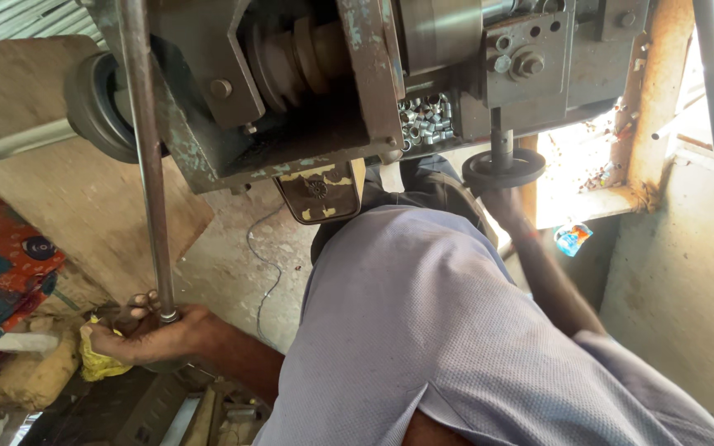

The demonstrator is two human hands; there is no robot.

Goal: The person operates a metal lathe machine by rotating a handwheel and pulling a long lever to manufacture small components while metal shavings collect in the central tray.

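Nearly upright, the steel lever rod (149, 165) has its lower end clenched by the left hand (154, 330); the right hand (502, 202) touches the black handwheel (503, 169), grip unclear.

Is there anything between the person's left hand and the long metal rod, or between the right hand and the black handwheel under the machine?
Nothing visible. The left hand is already wrapped around the lower end of the metal rod, with a yellow cloth against the palm. The right hand reaches up to the black handwheel, touching its underside.
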